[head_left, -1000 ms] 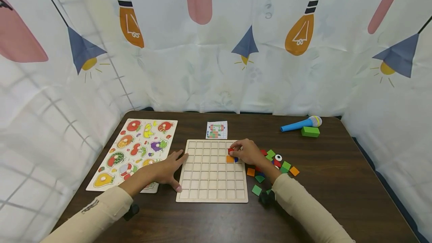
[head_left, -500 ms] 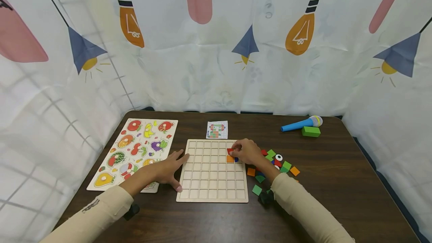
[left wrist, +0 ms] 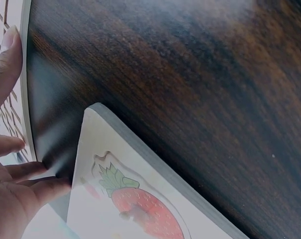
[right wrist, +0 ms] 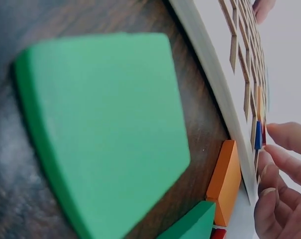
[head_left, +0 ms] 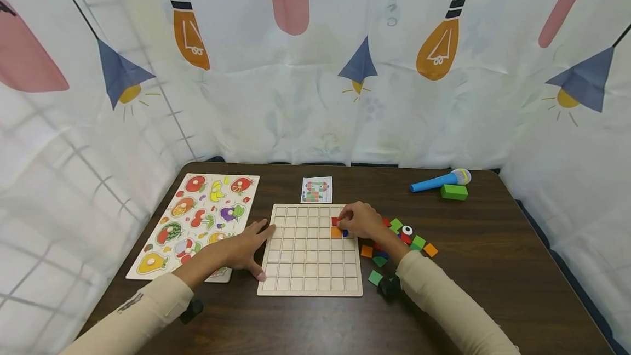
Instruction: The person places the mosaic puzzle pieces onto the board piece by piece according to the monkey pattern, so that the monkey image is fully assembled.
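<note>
A pale wooden grid board point(head_left: 305, 256) lies flat at the table's middle. My left hand point(head_left: 244, 248) spreads along its left edge, thumb and fingertips touching the rim; the left wrist view shows the same hand point(left wrist: 16, 184). Over the upper right cells, my right hand point(head_left: 363, 222) pinches a red piece point(head_left: 336, 221) at the board surface. Directly below sits an orange square point(head_left: 336, 232), with a blue piece point(head_left: 345, 233) beside it, partly covered by the fingers. From the right wrist, the hand point(right wrist: 284, 174) is close to the blue piece point(right wrist: 258, 135).
Loose coloured pieces, such as a green one point(head_left: 375, 278) and an orange one point(head_left: 430, 250), lie right of the board. A pattern card point(head_left: 317, 190) is behind it, a fruit puzzle board point(head_left: 170, 232) at left. A blue toy microphone point(head_left: 434, 183) and green block point(head_left: 454, 193) stand back right.
The red piece has shifted slightly left and now lies squarer above the orange square. My right hand has barely moved, and my left hand stays in place.
</note>
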Demonstrator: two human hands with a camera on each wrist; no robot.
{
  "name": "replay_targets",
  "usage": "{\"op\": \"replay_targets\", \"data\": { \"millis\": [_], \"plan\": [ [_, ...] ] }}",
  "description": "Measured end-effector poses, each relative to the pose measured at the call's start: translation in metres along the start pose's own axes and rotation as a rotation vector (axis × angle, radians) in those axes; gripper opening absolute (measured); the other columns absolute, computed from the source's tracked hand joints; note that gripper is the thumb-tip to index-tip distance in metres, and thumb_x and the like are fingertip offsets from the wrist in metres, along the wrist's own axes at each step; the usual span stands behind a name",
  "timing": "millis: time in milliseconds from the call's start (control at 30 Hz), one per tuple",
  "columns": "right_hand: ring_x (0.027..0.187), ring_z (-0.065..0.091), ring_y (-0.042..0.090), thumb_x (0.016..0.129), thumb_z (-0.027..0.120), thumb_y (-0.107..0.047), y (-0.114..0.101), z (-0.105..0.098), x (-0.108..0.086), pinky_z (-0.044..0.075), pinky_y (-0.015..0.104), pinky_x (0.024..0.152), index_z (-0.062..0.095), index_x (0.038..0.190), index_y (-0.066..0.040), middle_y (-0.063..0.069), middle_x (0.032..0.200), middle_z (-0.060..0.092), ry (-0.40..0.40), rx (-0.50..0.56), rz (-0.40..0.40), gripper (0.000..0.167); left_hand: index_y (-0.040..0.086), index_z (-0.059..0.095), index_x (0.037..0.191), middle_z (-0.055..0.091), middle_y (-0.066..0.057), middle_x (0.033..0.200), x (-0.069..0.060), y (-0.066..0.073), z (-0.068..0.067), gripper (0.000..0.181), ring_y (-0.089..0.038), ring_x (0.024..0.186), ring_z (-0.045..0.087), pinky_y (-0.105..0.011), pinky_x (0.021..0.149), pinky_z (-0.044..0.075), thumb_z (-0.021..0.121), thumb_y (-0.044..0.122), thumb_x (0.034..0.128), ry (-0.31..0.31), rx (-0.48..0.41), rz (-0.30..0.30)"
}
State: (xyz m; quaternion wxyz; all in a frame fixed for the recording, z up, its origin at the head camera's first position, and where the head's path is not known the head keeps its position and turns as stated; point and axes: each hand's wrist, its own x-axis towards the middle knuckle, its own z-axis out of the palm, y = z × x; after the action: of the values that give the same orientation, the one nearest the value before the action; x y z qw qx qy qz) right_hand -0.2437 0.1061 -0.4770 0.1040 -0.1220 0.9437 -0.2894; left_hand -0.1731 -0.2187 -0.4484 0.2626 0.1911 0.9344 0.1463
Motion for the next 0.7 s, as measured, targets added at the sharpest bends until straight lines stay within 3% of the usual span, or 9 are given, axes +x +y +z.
{"op": "replay_targets", "data": {
  "millis": [700],
  "plan": [
    [0.07, 0.055, 0.015, 0.088, 0.077, -0.032, -0.0045, -0.0055, 0.0021, 0.04, 0.031, 0.062, 0.072, 0.082, -0.02, -0.005, 0.078, 0.064, -0.025, -0.013, 0.023, 0.015, 0.003, 0.018, 0.16, 0.009, -0.026, 0.166, -0.0009, 0.001, -0.0024, 0.122, -0.048, 0.152, 0.01, -0.063, 0.114, 0.03, 0.09, 0.044, 0.0702, -0.026, -0.018, 0.003]
  ]
}}
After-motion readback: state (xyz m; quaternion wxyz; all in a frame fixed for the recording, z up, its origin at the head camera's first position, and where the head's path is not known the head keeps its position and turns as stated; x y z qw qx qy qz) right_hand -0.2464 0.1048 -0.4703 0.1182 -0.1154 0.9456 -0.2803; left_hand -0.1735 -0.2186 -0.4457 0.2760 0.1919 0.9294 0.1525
